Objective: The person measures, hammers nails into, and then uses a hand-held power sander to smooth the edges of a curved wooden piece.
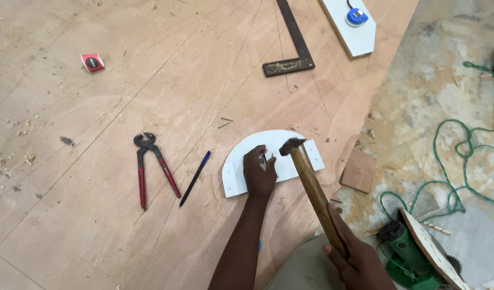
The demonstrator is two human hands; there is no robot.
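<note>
My left hand rests on a white half-round board and pinches a small dark nail upright on it. My right hand grips the wooden handle of a hammer. The hammer's dark head hovers just right of the nail, above the board. The white board lies on a large plywood sheet spread over the floor.
Red-handled pincers and a dark pen lie left of the board. A red tape measure, a steel square and a white board with a blue tape measure sit farther off. A green power tool, green cord and wood offcut lie right.
</note>
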